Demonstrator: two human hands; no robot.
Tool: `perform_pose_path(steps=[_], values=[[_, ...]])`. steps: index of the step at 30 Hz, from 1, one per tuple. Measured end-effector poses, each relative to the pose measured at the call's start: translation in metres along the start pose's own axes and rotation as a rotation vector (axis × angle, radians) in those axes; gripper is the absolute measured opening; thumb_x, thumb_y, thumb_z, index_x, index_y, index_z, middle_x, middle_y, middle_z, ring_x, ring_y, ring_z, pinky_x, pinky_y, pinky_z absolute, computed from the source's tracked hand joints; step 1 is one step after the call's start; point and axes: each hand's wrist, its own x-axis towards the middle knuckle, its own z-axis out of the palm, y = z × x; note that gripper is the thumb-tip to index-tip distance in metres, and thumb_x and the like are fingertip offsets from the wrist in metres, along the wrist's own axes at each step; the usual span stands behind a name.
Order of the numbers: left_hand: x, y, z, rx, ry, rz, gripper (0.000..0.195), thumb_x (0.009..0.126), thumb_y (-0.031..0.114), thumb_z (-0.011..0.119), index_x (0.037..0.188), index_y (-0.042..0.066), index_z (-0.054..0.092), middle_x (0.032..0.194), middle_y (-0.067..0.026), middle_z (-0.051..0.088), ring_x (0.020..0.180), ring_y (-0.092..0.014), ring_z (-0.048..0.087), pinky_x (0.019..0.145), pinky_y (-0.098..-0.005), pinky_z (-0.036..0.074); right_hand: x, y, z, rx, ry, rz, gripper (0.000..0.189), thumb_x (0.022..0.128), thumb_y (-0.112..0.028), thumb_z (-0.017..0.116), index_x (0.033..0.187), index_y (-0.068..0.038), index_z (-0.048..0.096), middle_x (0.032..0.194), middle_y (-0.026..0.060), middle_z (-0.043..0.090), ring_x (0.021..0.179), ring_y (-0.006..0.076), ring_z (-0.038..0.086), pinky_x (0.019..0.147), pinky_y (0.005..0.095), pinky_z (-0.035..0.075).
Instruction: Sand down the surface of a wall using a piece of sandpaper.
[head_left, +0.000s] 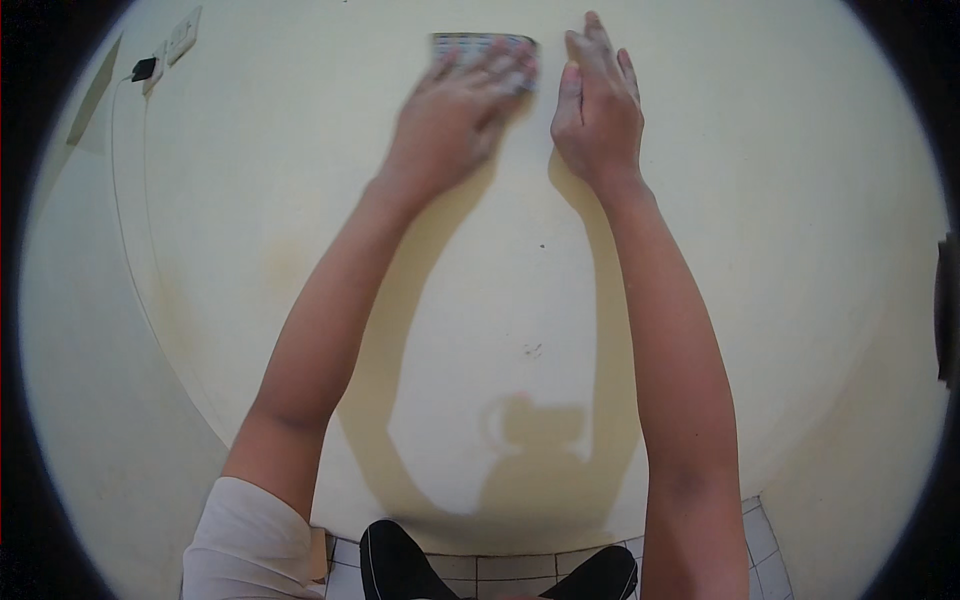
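A flat striped or patterned piece, perhaps a folded cloth (480, 39), lies against the pale yellow wall (495, 285) near the top of the head view. My left hand (465, 105), blurred, is spread over it with the fingers pressing it to the wall; they hide most of it. Just to the right, my right hand (600, 105) rests on the wall with its fingers apart and nothing in it. Both arms reach up, and their shadows fall on the wall between them.
At the upper left are white wall sockets (184, 36) with a black plug-in adapter (144, 70) and a thin cable running down. White floor tiles (517, 568) and my dark-clad knees show at the bottom. A dark object (949, 311) stands at the far right edge.
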Motion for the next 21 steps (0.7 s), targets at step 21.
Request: perform_pose_path(steps=[21], values=[[-0.049, 0.087, -0.009, -0.055, 0.183, -0.593, 0.037, 0.091, 0.01, 0.057, 0.127, 0.008, 0.065, 0.142, -0.0133, 0.056, 0.134, -0.029, 0.05, 0.114, -0.0475, 0.032, -0.133, -0.013, -0.077, -0.305, -0.236, 0.154, 0.056, 0.094, -0.015, 0.044, 0.15, -0.016, 0.044, 0.158, 0.0052, 0.039, 0.147, 0.028, 0.032, 0.121, 0.0507, 0.018]])
